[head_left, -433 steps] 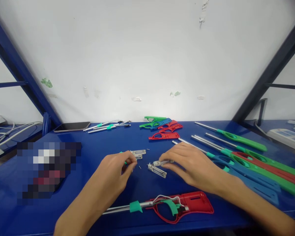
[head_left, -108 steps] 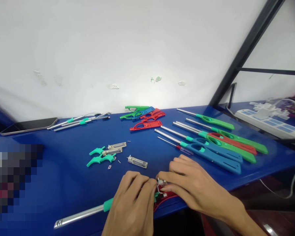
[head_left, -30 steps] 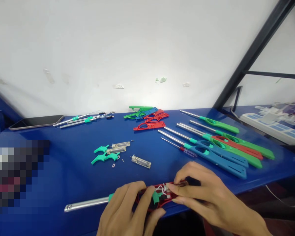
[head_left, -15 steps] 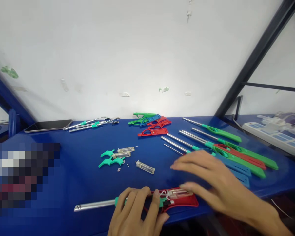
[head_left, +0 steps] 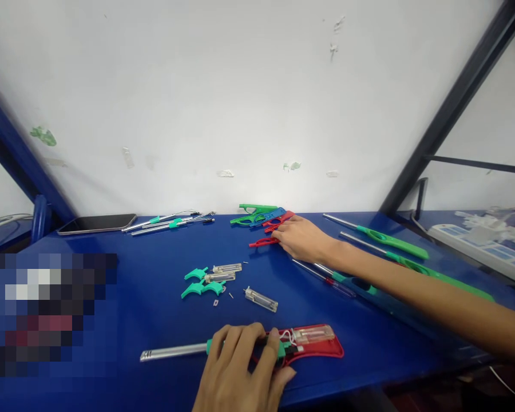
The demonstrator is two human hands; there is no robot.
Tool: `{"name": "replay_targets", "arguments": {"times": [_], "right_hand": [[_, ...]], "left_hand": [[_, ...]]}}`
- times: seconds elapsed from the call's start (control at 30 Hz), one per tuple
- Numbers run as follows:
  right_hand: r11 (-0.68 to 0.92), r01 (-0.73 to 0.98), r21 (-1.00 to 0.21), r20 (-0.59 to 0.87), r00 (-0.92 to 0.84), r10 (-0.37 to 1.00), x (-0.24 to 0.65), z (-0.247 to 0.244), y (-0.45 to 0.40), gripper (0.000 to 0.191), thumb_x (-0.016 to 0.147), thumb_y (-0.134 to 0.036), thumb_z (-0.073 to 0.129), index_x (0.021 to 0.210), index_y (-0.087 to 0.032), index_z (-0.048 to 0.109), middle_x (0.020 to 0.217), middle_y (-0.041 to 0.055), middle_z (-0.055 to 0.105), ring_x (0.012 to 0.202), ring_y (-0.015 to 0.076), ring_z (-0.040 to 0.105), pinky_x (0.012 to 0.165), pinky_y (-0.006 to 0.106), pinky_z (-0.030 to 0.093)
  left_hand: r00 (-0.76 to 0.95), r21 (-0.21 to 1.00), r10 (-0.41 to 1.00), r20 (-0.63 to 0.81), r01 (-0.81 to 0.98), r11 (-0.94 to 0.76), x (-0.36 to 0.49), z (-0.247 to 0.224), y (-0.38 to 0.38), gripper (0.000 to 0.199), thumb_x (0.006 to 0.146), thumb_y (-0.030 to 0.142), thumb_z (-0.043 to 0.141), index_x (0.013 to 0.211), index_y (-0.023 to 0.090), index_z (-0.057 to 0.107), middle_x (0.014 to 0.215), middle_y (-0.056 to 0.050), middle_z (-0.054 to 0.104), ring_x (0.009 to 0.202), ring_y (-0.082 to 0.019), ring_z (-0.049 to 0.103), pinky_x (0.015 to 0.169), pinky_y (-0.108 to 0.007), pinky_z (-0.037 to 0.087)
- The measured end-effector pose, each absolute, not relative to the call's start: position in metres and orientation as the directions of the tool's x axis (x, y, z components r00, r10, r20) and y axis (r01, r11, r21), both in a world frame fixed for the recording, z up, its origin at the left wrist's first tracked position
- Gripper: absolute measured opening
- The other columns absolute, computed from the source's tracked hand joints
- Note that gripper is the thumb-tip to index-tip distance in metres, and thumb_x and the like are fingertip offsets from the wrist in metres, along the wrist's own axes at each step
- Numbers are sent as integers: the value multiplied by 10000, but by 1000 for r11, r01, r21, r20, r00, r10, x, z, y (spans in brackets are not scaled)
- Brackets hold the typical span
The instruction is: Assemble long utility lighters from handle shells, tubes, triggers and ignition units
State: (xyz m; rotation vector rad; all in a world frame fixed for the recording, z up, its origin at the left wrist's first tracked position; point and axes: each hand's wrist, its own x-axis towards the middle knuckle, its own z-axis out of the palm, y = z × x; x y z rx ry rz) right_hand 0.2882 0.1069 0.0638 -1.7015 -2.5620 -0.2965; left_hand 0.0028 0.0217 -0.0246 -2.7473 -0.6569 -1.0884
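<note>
My left hand (head_left: 242, 363) is closed over the middle of a partly assembled stick lighter (head_left: 321, 350) at the table's front edge. Its silver tube points left. A clear fuel tank (head_left: 312, 334) and white wire show in the open red handle half. At the back, my right hand (head_left: 302, 237) has its fingers curled down on a red lighter handle half (head_left: 264, 242); its fingertips are partly hidden. More red, blue and green handle halves (head_left: 257, 216) lie beside that hand. Between the hands are a loose clear fuel tank (head_left: 261, 300) and several teal triggers (head_left: 196, 276).
Finished stick lighters (head_left: 397, 245) lie at right, some behind my right forearm. A screwdriver (head_left: 324, 277) is among them. Metal tubes with wires (head_left: 163, 223) and a phone (head_left: 98, 222) sit at back left. A power strip (head_left: 480, 246) stands far right.
My right hand has gone from beside the lighter's fuel tank to the handle halves at the back. My left hand stays on the lighter. The whole view has shifted slightly.
</note>
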Motion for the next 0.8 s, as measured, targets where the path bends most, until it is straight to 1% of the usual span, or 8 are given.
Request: {"name": "replay_targets", "arguments": {"times": [0.17,0.27,0.33,0.4,0.47,0.6,0.7,0.8], "right_hand": [[332,943,29,196,-331,923,283,98,79,297,1060,-401,643,1261,-183,663,1154,58,723,961,185,719,871,403,618],[343,936,-79,248,-315,916,280,118,43,349,1139,-352,423,1418,-204,572,1149,97,754,904,200,729,791,359,612],[350,927,-133,270,-306,913,278,120,15,450,1150,-380,357,1570,-256,460,1261,97,758,998,222,760,816,348,628],[326,931,-166,279,-272,921,276,111,-10,487,1152,-363,347,1636,-332,387,1406,64,722,1166,233,753,891,350,641],[283,927,-245,311,-202,929,275,97,-30,463,1138,-412,415,1600,-402,450,1488,14,684,1281,250,716,958,367,642],[219,911,-350,273,-125,954,271,71,-52,366,1097,-518,497,1423,-426,636,1370,-21,755,1209,253,758,953,383,661],[201,913,-356,176,-146,974,267,62,-59,435,1026,-607,610,1431,-448,616,1373,-39,748,1218,246,748,978,374,652],[203,926,-319,125,-171,977,265,59,-59,481,1035,-622,592,1484,-450,575,1395,-33,732,1293,256,699,1046,393,609]], "left_hand": [[630,78,339,698,403,-912,2,-18,21,331,1143,402,482,1218,187,721,1017,-60,755,860,-210,731,758,-358,617],[628,110,363,688,404,-908,1,-19,20,273,1134,325,505,1262,184,701,1045,-77,736,888,-215,719,793,-369,621],[625,128,370,687,397,-909,1,-21,20,239,1117,248,515,1263,186,694,1046,-79,723,883,-206,713,791,-356,619],[613,124,366,700,401,-908,2,-22,20,240,1105,217,521,1282,179,678,1038,-77,723,877,-203,717,792,-349,620],[599,102,359,716,418,-903,3,-20,20,288,1104,215,517,1359,155,636,1019,-71,732,873,-202,727,807,-353,622],[567,135,382,730,427,-894,1,-14,19,424,1077,136,485,1498,126,534,973,-39,746,851,-174,735,841,-321,626],[532,194,422,734,431,-881,-3,-12,19,494,1022,85,502,1510,154,530,1042,-43,762,888,-166,747,864,-284,636],[504,243,458,732,435,-867,-5,-10,19,518,1010,92,501,1518,186,524,1138,-60,764,931,-163,771,848,-240,646]]}}
